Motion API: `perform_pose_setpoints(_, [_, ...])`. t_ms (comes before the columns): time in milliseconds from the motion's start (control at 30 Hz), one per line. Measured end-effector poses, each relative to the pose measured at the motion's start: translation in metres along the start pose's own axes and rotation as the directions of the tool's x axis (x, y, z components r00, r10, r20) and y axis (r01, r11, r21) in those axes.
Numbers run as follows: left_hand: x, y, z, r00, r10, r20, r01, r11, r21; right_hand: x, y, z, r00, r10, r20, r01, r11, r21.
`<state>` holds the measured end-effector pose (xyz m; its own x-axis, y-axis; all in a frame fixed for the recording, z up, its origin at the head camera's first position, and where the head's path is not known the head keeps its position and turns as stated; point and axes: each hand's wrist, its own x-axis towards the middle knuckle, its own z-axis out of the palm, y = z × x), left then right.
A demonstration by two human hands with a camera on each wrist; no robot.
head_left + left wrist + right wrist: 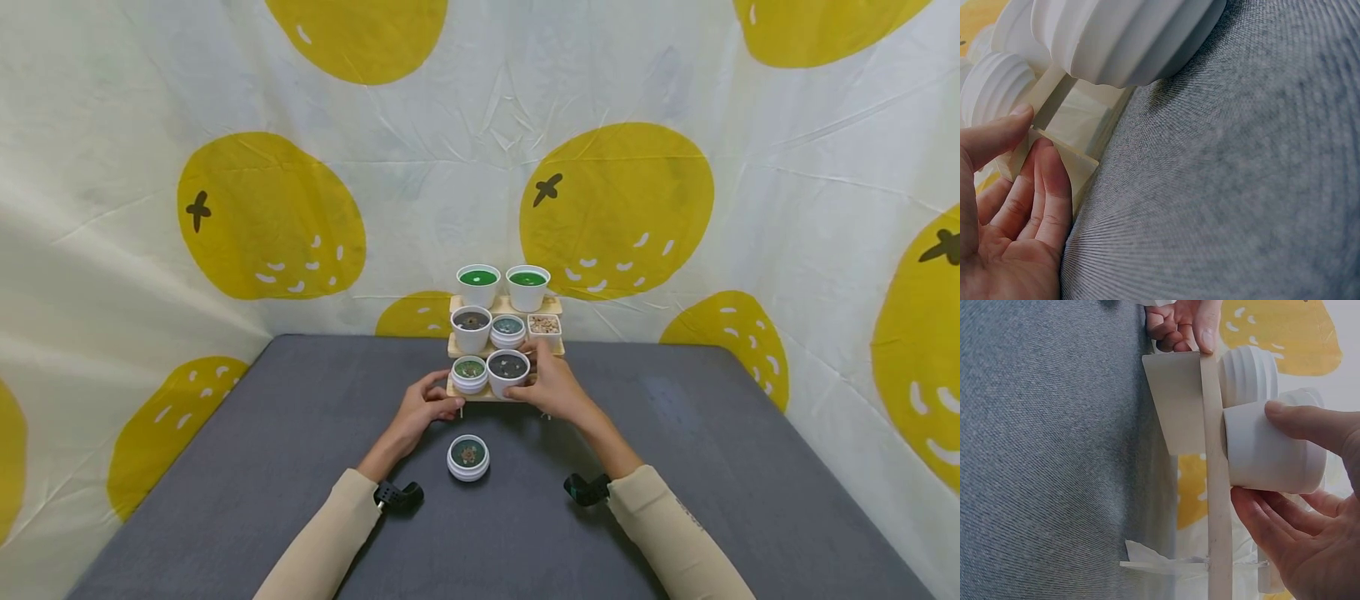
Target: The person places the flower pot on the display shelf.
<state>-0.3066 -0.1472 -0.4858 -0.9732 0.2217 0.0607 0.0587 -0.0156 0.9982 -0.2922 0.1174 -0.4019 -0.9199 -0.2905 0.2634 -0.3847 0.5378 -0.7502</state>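
A small three-step wooden stand [555,306] holds white tubs and jars. My right hand [557,387] grips a white tub [1263,450] with dark contents on the lowest step, thumb on one side and fingers on the other. Its base is right at the plank [1217,512]. Left of that tub sits a ribbed white jar [469,385] with greenish contents. At the left end of the same step, my left hand [417,411] pinches the stand, thumb on the plank and fingers curled at the support below. Nearer to me, another ribbed jar [468,473] with dark green contents stands on the table.
Two tubs with bright green contents, one left [478,292] and one right [528,293], occupy the top step. The middle step bears a dark-filled tub [471,337], a ribbed jar [507,335] and a square tub [545,327] with beige bits. Behind the grey table [315,400] hangs a patterned curtain [442,183].
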Motion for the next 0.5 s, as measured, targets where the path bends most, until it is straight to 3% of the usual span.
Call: perform_pose_setpoints(500, [0.0001,0.0001,-0.0006,1.0,-0.002,-0.005,0.002,1.0,0.016,-0.0009,-0.0027,-0.0036,1.0,-0.003,0.009,0.003,0.999,-0.051])
